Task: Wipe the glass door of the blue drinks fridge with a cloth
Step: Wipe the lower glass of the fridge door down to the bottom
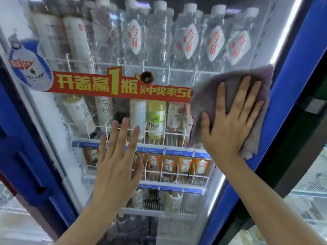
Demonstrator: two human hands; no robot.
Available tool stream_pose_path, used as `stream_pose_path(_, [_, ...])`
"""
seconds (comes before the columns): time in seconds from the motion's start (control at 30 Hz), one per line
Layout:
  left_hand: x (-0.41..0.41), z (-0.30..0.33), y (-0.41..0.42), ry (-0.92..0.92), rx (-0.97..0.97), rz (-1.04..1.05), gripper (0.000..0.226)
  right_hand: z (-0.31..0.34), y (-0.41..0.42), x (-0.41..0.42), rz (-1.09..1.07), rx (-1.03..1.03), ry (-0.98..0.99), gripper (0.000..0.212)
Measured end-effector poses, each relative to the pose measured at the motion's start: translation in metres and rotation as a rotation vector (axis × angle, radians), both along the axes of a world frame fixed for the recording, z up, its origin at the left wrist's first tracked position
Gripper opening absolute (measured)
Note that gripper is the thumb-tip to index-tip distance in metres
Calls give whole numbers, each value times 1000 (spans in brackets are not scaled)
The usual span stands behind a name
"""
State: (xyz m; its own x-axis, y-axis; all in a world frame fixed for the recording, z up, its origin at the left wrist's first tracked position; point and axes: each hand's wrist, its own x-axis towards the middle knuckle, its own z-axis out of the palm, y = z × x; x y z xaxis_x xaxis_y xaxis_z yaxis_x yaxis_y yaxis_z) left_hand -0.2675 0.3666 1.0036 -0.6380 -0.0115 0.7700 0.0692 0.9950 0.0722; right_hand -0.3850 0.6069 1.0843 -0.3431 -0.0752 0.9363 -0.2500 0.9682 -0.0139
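Two bare forearms come up from the bottom edge of the head view, and no sleeve, cuff, watch or bracelet shows on either one down to where the picture cuts them off. The left hand (117, 162) is slim, with long straight fingers and no ring on any that shows. The right hand (230, 121) is likewise ungloved and ringless, its fingers long and its knuckles faintly marked. The fingernails, where the picture is sharp enough to show them, look short and unpainted. No marks or plasters appear on either wrist.
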Motion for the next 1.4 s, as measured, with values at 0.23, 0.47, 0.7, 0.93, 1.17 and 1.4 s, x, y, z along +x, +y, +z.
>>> stream_pose_path(0.23, [-12, -4, -21, -34, -84, 55, 75, -119, -16, 7, 87, 195, -153, 69])
stream_pose_path(0.47, [-12, -3, -21, -50, -53, 24, 71, -72, -31, 5, 95, 144, -56, 73])
stream_pose_path(0.7, [-12, -4, -24, -67, -64, 7, 75, -47, -64, 2, 63, 39, 21, 79])
stream_pose_path(0.93, [-6, 2, -25, -115, -31, -58, 85, -148, -69, 15, 58, 244, -154, 67])
stream_pose_path(1.17, [9, 7, -62, -108, -55, -113, 77, -97, -83, 20, 63, 172, -126, 72])
stream_pose_path(1.4, [24, 6, -94, -113, -51, -63, 72, -41, -131, 16, 45, 0, -23, 78])
